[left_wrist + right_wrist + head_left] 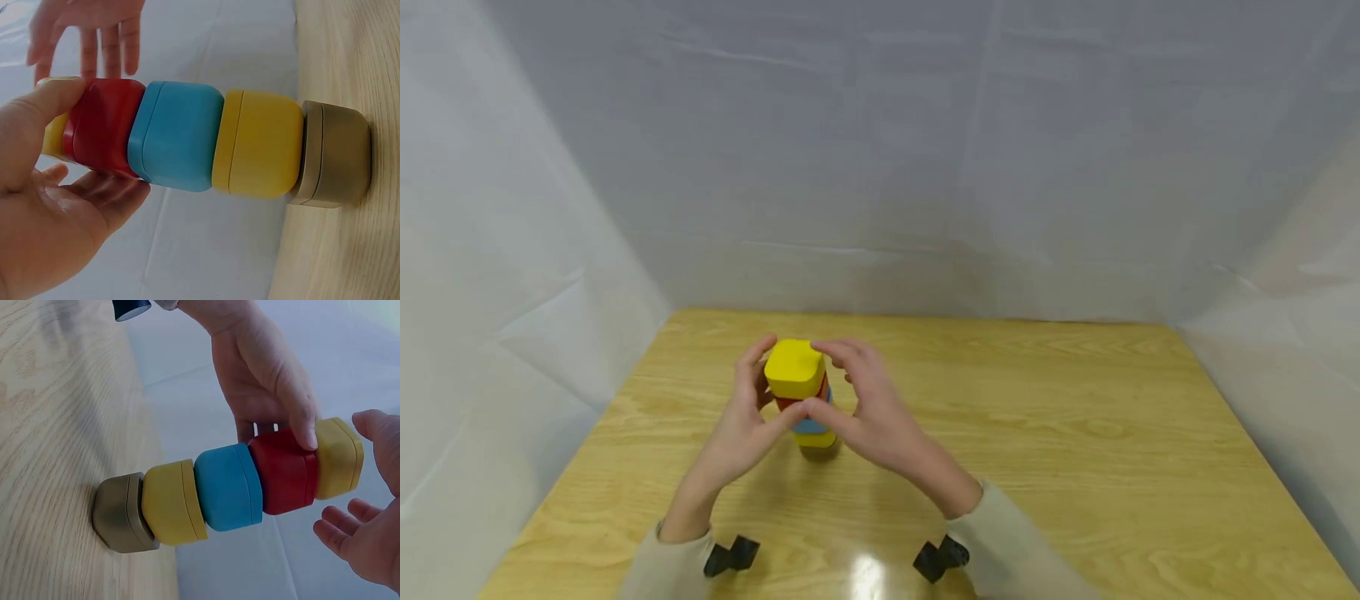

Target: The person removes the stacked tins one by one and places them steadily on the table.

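Note:
Five-tier wording aside, a leaning stack of several rounded-square boxes with lid-like seams stands on the table. From the bottom come a brown box (340,156), a yellow box (265,144), a blue box (184,134), a red box (109,125) and a second yellow box (794,364) on top. My left hand (737,433) holds the red box, thumb in front and fingers behind, close to its seam with the top box. Around the other side, my right hand (883,417) spreads its fingers near the top box; contact is unclear.
The wooden table (1037,417) extends well to the right of the stack. White sheeting (925,167) hangs behind it and on both sides. A black wrist piece (732,557) is at the left sleeve, and another black wrist piece (942,558) at the right.

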`<state>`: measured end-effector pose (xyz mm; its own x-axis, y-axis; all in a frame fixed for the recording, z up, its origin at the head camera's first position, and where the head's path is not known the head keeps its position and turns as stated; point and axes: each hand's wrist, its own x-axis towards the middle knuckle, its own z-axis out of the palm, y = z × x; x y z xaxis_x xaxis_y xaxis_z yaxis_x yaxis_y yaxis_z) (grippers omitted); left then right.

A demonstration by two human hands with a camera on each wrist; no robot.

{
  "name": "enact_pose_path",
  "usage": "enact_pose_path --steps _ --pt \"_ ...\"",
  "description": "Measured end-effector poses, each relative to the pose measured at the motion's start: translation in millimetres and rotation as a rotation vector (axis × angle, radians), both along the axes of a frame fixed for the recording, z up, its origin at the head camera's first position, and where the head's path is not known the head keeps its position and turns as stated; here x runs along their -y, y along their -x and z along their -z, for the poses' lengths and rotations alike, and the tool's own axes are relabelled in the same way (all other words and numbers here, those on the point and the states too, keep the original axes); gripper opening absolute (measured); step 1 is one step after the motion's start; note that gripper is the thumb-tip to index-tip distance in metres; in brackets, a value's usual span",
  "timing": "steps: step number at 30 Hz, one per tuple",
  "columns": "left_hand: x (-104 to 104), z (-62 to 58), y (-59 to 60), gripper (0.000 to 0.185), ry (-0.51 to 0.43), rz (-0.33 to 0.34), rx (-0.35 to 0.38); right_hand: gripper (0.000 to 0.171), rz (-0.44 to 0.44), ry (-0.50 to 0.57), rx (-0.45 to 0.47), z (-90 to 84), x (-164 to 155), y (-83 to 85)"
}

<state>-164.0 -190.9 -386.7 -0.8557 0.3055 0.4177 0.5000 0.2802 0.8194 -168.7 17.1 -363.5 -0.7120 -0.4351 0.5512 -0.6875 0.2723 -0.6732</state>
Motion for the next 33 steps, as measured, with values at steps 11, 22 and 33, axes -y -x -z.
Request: enact_pose_path --steps 11,22,33 --pt "5.4 5.4 3.9 0.068 -0.006 0.01 0.02 0.044 0.007 -0.077 0.024 -1.7 17.1 6.1" --pt "9.3 6.2 4.0 0.055 0.013 -0.004 0.087 0.037 0.0 -0.051 0.07 2.1 18.0 8.5" --pt "13.7 7.6 2.1 0.054 0.015 -0.01 0.107 0.038 -0.008 0.092 0.14 12.1 11.0 5.0"
